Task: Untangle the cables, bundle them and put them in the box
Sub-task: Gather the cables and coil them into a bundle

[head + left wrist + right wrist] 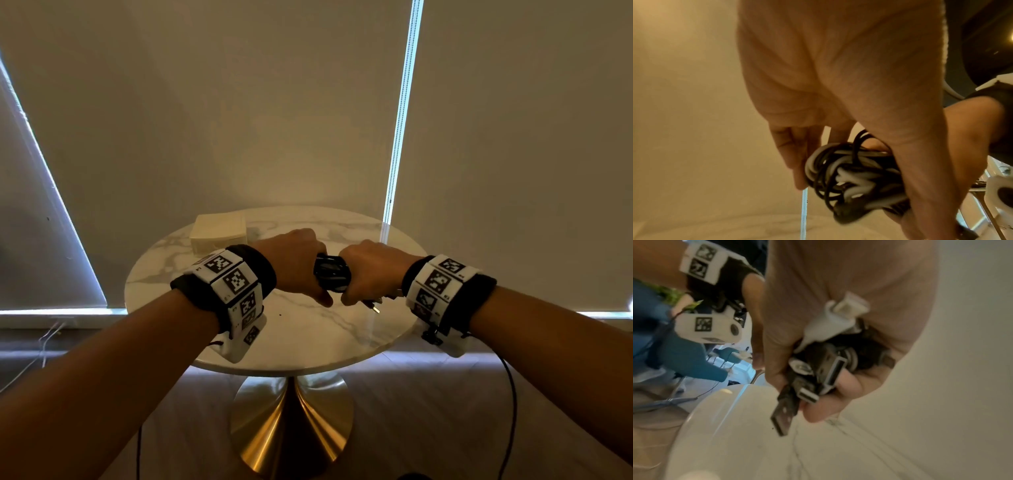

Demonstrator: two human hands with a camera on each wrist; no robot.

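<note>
A coiled bundle of black and white cables [331, 273] hangs above the middle of the round marble table [308, 339], held between both hands. My left hand [297, 263] grips the bundle's left end; in the left wrist view its fingers and thumb wrap the looped cables [849, 175]. My right hand [368, 270] is closed round the right end, with several USB plugs [818, 381] and a white connector [840, 316] sticking out of the fist. A cream box [219, 232] stands at the table's back left, beyond my left hand.
The table stands on a gold pedestal base [291, 425]. Closed blinds [239, 102] fill the wall behind it. A thin cord [510, 411] hangs from my right wrist band toward the floor, and white wires [44, 346] lie on the floor at left.
</note>
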